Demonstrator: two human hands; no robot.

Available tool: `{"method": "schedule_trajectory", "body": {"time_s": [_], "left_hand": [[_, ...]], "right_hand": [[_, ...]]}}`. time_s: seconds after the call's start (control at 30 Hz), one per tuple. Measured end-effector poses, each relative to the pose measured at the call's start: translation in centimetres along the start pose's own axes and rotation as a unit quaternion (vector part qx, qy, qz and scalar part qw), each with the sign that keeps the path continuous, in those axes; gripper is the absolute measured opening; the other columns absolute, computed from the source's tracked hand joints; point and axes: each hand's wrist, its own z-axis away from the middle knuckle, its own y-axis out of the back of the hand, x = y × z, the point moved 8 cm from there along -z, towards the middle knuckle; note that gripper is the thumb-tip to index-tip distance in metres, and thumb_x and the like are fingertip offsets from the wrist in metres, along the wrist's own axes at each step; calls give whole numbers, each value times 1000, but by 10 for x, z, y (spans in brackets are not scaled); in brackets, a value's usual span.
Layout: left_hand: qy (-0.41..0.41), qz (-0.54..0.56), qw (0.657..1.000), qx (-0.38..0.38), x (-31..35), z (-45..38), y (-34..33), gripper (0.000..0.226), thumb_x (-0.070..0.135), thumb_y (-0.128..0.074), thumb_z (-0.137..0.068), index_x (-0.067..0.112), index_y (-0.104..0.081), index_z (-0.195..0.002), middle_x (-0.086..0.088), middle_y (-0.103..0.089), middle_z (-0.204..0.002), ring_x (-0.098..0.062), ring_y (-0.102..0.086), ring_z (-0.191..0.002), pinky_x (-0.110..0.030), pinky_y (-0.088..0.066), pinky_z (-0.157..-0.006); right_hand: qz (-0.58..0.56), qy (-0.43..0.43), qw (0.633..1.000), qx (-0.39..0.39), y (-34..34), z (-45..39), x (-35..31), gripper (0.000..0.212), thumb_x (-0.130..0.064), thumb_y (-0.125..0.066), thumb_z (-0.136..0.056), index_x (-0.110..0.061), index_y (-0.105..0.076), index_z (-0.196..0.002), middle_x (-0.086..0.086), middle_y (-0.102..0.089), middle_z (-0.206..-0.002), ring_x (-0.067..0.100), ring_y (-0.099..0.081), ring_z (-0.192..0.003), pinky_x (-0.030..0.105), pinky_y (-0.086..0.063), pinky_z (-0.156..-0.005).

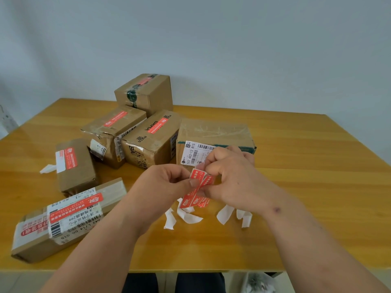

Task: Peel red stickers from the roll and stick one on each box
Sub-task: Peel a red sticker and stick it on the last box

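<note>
- Sitting on a yellow wooden table (pixel 296 187) is an unstickered brown cardboard box (pixel 213 132).
- Just before that box, both the left hand (pixel 169 180) and the right hand (pixel 230 178) are pinching a flimsy strip of red paper stickers (pixel 197 188).
- Judged light and curl-prone; a sticker's corner is offering the best hold.

A makeshift parcel-packing spot: taped cardboard boxes (pixel 146 93) (shipping labels attached) on a wooden table (pixel 306 187) against a bare wall (pixel 254 49).

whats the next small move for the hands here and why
Probably finish peeling the red sticker that both hands, left hand and right hand, pinch on the strip, then press it on the box right behind them. That box's top shows only clear tape, while the other five boxes already carry red stickers.
</note>
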Motion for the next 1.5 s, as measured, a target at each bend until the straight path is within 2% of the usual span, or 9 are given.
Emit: {"method": "schedule_trajectory", "body": {"time_s": [0.17,0.33,0.47,0.67,0.87,1.07,1.27,1.43,1.5], "left_hand": [[8,37,999,23,-4,-1,-1,21,26,-63,-91,19,-73,-74,9,-68,-61,6,-56,-52,-12,-42,-56],[25,72,997,30,-13,-5,-1,24,30,-63,-91,22,-73,-71,0,-72,-70,-4,-59,-59,-26,-45,-67],[4,58,998,32,-8,-6,0,19,31,-63,-90,20,-74,-79,1,-73,-73,-2,-61,-61,-19,-46,-62],[-26,14,999,33,5,-3,2,17,39,-66,-85,24,-76,-81,2,-73,-74,-7,-64,-64,-14,-49,-58],[-29,-55,997,41,3,-3,4,16,33,-68,-87,22,-73,-76,3,-72,-73,-18,-66,-74,-34,-55,-70],[-11,-13,998,60,-6,-6,5,20,31,-63,-92,19,-70,-77,6,-68,-64,2,-54,-53,-23,-43,-59],[-16,-3,998,68,-8,-8,4,17,32,-64,-92,23,-71,-79,-2,-70,-71,-8,-57,-60,-29,-49,-63],[-25,-13,999,34,0,-2,1,15,36,-70,-84,22,-72,-78,4,-70,-69,-1,-59,-58,-15,-47,-57],[-29,-29,999,34,2,-2,2,15,34,-72,-82,20,-72,-76,3,-70,-69,-4,-59,-59,-18,-47,-58]], "right_hand": [[24,16,999,25,-1,1,-3,16,-46,-73,-75,-32,-73,-85,-21,-49,-100,8,-32,-105,38,-20,-99],[53,25,997,52,1,3,-7,17,-44,-71,-76,-28,-70,-78,-19,-50,-100,9,-33,-105,39,-20,-98],[4,-9,1000,21,6,-1,-2,29,-55,-76,-66,-35,-56,-72,-21,-47,-110,10,-31,-108,37,-20,-98],[13,-15,1000,-19,2,-6,1,30,-59,-74,-67,-37,-74,-87,-27,-47,-114,8,-29,-112,37,-19,-99],[48,10,999,1,-2,-4,-2,27,-58,-69,-73,-40,-74,-92,-26,-49,-117,7,-27,-115,38,-15,-97],[41,30,998,36,2,1,-5,17,-51,-70,-76,-40,-76,-88,-26,-51,-111,7,-29,-114,37,-13,-98],[24,4,999,20,0,0,-3,32,-66,-71,-63,-41,-74,-84,-26,-49,-110,8,-30,-111,37,-15,-99],[61,15,998,21,-1,-2,-3,23,-54,-72,-72,-36,-76,-85,-24,-51,-111,10,-29,-114,40,-15,-100],[61,23,998,25,-1,-2,-5,22,-54,-72,-72,-38,-76,-85,-24,-53,-109,7,-29,-113,39,-13,-98]]}}
